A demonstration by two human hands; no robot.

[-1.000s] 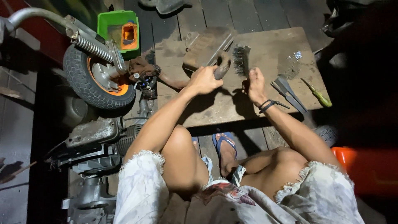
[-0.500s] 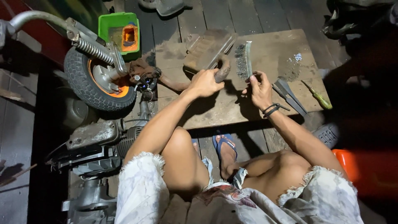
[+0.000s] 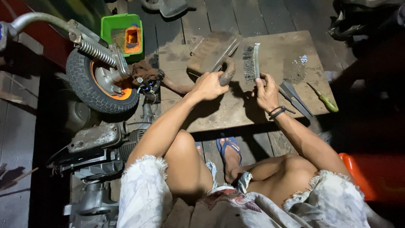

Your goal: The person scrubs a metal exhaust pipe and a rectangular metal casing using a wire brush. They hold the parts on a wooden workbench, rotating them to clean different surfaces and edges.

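A person sits on a dark plank floor (image 3: pixel 261 14) before a worn wooden board (image 3: pixel 278 55) at upper centre. The left hand (image 3: pixel 209 85) has its fingers wrapped around the curved pipe of a rusty muffler (image 3: pixel 213 50) lying on the board. The right hand (image 3: pixel 266 90) has its fingers closed on a wire brush (image 3: pixel 252 63) just beside the muffler. At upper left are a small wheel (image 3: pixel 101 82) and a green tub (image 3: pixel 122 31); shears (image 3: pixel 295 97) and a screwdriver (image 3: pixel 324 99) lie at right.
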